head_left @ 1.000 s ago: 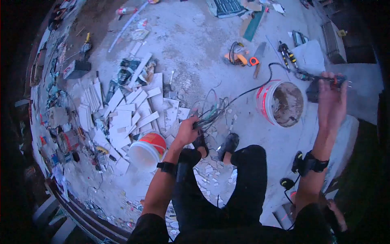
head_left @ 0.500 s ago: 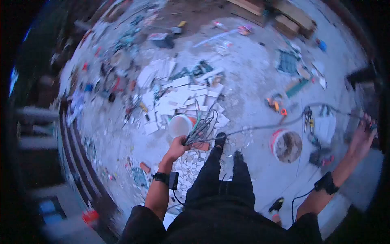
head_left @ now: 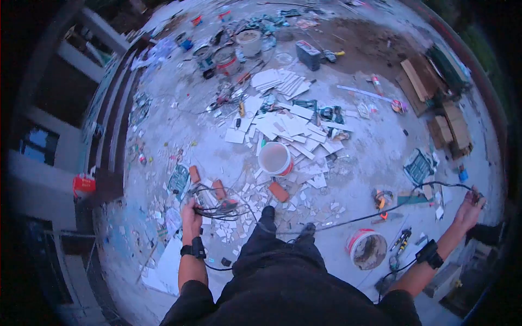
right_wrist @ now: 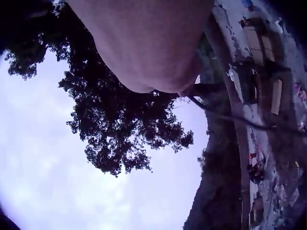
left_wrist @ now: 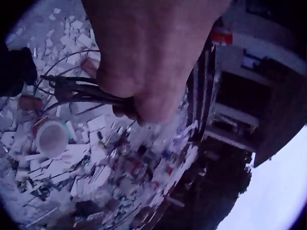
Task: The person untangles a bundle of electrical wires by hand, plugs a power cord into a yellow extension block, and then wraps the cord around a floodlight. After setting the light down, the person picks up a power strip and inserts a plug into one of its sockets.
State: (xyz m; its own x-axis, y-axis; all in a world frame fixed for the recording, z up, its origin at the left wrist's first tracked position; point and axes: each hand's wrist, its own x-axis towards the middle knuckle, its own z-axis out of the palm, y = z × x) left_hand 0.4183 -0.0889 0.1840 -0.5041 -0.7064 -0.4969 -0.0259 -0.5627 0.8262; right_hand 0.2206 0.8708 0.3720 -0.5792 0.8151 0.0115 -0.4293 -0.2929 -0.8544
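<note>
Down at the far left, a red bucket sits by the building wall. Moving right, the left hand is curled into a fist around a bundle of looped cable, its fingers pressed together over the dark strands, held out above broken tile scraps. Beyond it lie red bricks and a white bucket among a heap of white tiles. From the bundle a single black cable runs past the person's shoes, above a dirty bucket, and up to the right hand, raised out to the side. Its fingers seem to pinch the cable end, though neither the head nor the wrist view shows them clearly.
</note>
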